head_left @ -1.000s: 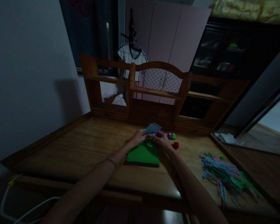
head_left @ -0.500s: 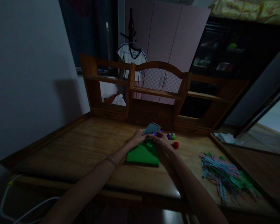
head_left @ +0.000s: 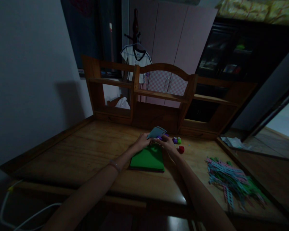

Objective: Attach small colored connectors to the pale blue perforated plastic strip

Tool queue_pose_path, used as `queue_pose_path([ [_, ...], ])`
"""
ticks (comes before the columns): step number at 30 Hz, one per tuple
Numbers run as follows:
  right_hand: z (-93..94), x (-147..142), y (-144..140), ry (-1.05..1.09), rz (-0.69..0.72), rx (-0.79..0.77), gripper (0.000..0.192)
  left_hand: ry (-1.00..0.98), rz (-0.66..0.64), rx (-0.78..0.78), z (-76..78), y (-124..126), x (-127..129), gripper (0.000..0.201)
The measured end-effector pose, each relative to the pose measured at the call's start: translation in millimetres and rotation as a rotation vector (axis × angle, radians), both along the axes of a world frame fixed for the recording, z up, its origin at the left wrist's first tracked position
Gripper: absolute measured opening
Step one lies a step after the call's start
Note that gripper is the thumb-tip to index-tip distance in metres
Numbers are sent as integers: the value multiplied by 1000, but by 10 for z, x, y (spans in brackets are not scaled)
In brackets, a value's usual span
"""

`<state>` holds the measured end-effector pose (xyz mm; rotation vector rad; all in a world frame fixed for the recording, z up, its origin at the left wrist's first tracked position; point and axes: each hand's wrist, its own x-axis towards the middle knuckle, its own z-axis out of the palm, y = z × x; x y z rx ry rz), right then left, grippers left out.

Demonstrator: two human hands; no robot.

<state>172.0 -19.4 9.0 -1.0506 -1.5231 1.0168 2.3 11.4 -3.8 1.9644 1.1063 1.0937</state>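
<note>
Between the hands (head_left: pixel 142 141) (head_left: pixel 168 143), purple piece (head_left: pixel 159 138).

The wooden desk (head_left: pixel 98 141) looks faintly glossy, the green stack (head_left: pixel 146 160) matt.

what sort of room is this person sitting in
Probably a home, perhaps a bedroom, though dim light leaves that unsure: a shirt hangs by a dark coat stand, a tall pinkish cabinet stands behind, and the wooden desk has shelves along its back.

One head-worn camera looks forward and down from close above the wooden counter (head_left: pixel 93 147), facing the shelf unit (head_left: pixel 156 114).
</note>
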Motion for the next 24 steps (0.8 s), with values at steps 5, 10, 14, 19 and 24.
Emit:
queue_pose_path([
  [5, -21, -2, 16, -4, -14, -10, 40, 18, 12, -1, 2, 7, -5, 26],
  [10, -16, -3, 9, 1, 5, -1, 38, -1, -4, -6, 8, -8, -3, 28],
  [14, 23, -12, -32, 3, 3, -12, 38, 8, -1, -18, 16, -23, -7, 29],
  [19, 47, -21, -53, 30, 24, -23, 41, 24, 8, -21, 3, -8, -12, 26],
  [24, 68, -31, -74, 20, 23, -10, 39, 16, -2, -4, 9, -13, -5, 23],
])
